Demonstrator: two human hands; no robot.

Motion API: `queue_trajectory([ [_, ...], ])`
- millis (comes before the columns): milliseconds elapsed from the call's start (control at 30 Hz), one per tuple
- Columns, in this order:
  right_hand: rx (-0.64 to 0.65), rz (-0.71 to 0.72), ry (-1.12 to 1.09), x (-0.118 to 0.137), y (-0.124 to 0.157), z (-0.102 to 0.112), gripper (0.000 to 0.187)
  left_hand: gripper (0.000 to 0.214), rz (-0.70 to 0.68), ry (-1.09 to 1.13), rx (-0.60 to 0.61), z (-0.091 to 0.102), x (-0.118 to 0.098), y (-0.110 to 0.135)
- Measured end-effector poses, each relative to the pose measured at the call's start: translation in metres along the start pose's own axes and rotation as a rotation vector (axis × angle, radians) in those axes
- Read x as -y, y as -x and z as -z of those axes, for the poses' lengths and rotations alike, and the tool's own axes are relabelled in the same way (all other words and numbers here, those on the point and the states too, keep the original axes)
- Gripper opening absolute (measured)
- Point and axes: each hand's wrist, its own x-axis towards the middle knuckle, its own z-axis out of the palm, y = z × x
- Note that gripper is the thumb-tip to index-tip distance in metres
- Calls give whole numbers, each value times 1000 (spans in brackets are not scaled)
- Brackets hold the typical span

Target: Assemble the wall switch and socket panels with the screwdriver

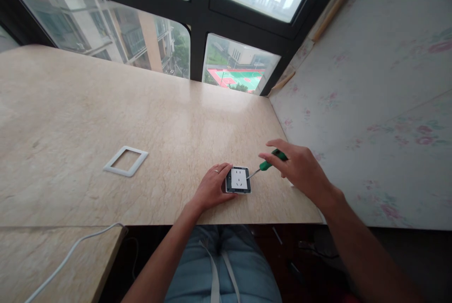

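A white wall socket [239, 180] lies face up on the beige marble counter [106, 119] near its front edge. My left hand [211, 187] rests beside the socket's left edge, fingers curled against it, a ring on one finger. My right hand [298, 166] grips a green-handled screwdriver [270, 161], whose metal tip touches the socket's right side.
A white rectangular cover frame [126, 161] lies on the counter to the left. A white cable [70, 256] crosses a lower slab at bottom left. Windows run along the back; a floral-papered wall [370, 105] closes the right side. My jeans show below the counter edge.
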Motion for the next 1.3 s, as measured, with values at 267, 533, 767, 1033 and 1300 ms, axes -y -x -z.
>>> queue_trajectory([
  [267,105,189,-232,-9,12,-2,41,87,-18,8,-7,-1,1,0],
  [533,19,-2,-68,4,7,1,42,88,-11,14,-6,-2,2,1],
  [767,-50,-87,390,7,6,1,69,86,-3,16,-5,1,-1,0],
  [1033,144,61,-170,-5,13,7,56,85,4,20,-10,3,-3,2],
  [1300,0,142,-358,-3,12,-2,38,85,28,2,-39,1,-3,2],
])
